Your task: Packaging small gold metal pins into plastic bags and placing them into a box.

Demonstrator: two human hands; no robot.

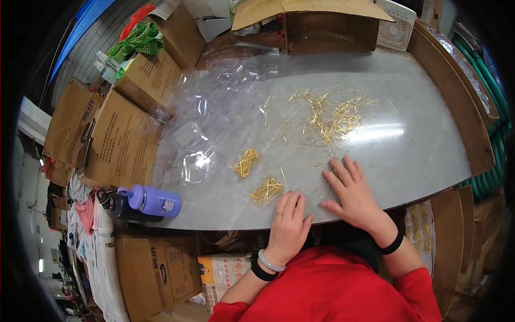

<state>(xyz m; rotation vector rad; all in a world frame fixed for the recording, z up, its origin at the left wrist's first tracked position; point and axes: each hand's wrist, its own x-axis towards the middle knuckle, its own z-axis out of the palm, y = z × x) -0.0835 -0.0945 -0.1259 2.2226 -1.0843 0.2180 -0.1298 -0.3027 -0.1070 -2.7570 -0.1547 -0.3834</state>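
My left hand (288, 222) lies at the table's front edge with its fingers stretched out flat. Just past its fingertips is a small bundle of gold wire hooks (266, 190), and a second gold bundle (247, 162) sits a little farther off to the left. My right hand (351, 196) rests palm down on the tabletop, fingers spread, beside a few loose gold wires (321, 164). What may lie beneath its palm is hidden. Beyond it a tangled pile of gold wire hooks (335, 117) spreads over the grey table (424, 155).
Clear plastic bags (201, 123) cover the table's left part. A purple bottle (161, 201) and a black one (129, 208) lie at the front left. Cardboard boxes (126, 137) wall the left side. An open carton (332, 33) and a white fan (396, 24) stand at the back.
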